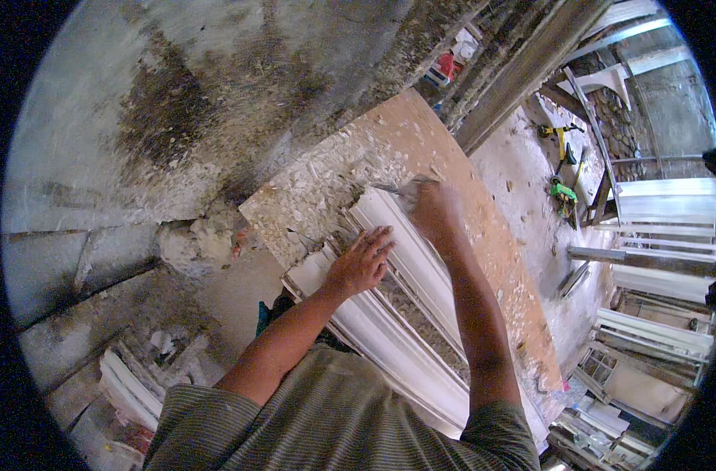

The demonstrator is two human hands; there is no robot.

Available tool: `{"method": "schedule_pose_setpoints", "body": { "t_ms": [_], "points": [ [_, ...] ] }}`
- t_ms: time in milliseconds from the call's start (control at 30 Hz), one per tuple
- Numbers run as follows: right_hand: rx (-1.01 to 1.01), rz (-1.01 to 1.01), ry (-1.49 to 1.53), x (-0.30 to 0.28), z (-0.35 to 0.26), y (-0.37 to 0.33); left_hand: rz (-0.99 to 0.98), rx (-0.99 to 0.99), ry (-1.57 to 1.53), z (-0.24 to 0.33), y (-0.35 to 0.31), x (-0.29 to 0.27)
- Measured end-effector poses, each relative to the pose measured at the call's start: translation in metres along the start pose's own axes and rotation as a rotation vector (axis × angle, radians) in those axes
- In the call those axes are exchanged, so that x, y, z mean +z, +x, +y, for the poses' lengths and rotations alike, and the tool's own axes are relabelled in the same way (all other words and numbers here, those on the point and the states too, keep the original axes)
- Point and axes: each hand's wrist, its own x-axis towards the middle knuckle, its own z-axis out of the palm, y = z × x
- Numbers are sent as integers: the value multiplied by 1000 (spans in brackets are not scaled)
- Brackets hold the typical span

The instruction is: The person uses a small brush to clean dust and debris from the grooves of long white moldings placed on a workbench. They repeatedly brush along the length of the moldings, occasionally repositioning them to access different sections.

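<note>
Two long white moulded strips, which look like plaster cornice, lie side by side on a board (495, 263). My left hand (362, 263) rests flat with fingers stretched across the inner edge of the farther strip (383, 210). The nearer strip (397, 353) runs beneath my left wrist toward my body. At the far end of the farther strip, my right hand (436, 208) is closed and smeared by motion. A thin greyish thing (397, 188) juts leftward from it; its kind is too blurred to tell. White chips (311, 192) cover much of the board's far left part.
A stained grey wall (240, 86) borders the board's far left side. Rough timber (522, 71) slants beyond its far corner. Right of the board, yellow and green wheeled toys (563, 188) lie on the floor, with stacked white strips (660, 334) farther right. A pale lump (197, 247) sits by the wall.
</note>
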Motion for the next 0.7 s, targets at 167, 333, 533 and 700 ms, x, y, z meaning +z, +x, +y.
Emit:
{"method": "schedule_pose_setpoints", "body": {
  "t_ms": [167,333,533,700],
  "points": [
    [-44,-71,80,15,2,4,11,19,-9,2,1,-4],
    [-3,17,101,26,5,2,29,26,26,4,0,-5],
    [37,186,276,56,31,-28,17,16,9,1,1,1],
    [129,60,123,65,72,-131,-28,13,-9,-5,-1,5]
  ]
}}
